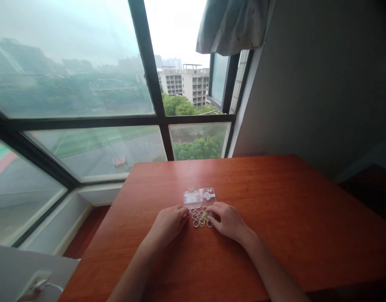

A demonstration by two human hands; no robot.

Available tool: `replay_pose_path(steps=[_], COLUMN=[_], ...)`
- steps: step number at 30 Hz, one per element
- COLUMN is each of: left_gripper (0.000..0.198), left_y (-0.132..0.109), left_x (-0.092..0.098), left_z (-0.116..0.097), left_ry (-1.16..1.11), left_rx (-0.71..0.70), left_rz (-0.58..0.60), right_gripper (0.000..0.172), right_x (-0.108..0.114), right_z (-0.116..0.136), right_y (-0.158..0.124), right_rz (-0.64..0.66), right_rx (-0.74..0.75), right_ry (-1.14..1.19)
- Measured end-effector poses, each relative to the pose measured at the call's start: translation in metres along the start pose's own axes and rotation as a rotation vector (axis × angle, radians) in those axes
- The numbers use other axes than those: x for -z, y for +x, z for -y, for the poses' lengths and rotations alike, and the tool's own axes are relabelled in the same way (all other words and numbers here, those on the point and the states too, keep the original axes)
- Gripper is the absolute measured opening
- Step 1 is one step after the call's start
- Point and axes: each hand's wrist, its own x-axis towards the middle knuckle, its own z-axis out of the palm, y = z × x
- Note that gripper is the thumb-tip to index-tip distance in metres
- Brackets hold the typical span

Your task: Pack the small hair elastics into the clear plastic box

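A loose cluster of small pastel ring-shaped bands (199,217) lies on the table. Just behind it sits a clear plastic box (192,197), its lid folded back to the right and bearing a pale round mark. My left hand (170,221) rests at the left edge of the cluster, its fingers curled together; anything between the fingertips is hidden. On the opposite side, my right hand (228,219) reaches over the right edge of the bands, thumb and forefinger apart. Those fingertips are at the bands, but I cannot tell whether they touch one.
The reddish-brown wooden table (275,197) extends beneath both arms, its far edge near the window (199,140). A grey curtain (232,27) hangs above an outward-swung pane. At lower left, a wall socket (35,285) has a white cable plugged in.
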Motion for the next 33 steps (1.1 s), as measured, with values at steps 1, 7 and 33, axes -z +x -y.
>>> replay_pose_path(steps=[1,7,33], left_gripper=[0.019,0.017,0.018], left_y=[0.000,0.000,0.000], left_x=[-0.002,-0.006,-0.007], left_z=[0.000,-0.005,-0.006], left_ry=[-0.024,-0.162,-0.173], left_rx=[-0.010,-0.100,-0.100], left_rz=[-0.005,-0.024,-0.094], right_gripper=[0.012,0.009,0.015], right_x=[-0.001,-0.006,-0.002], right_z=[0.001,0.009,0.013], right_y=[0.001,0.005,0.026], right_rz=[0.006,0.029,0.173], right_rx=[-0.001,-0.001,-0.083], right_ry=[-0.008,-0.040,-0.066])
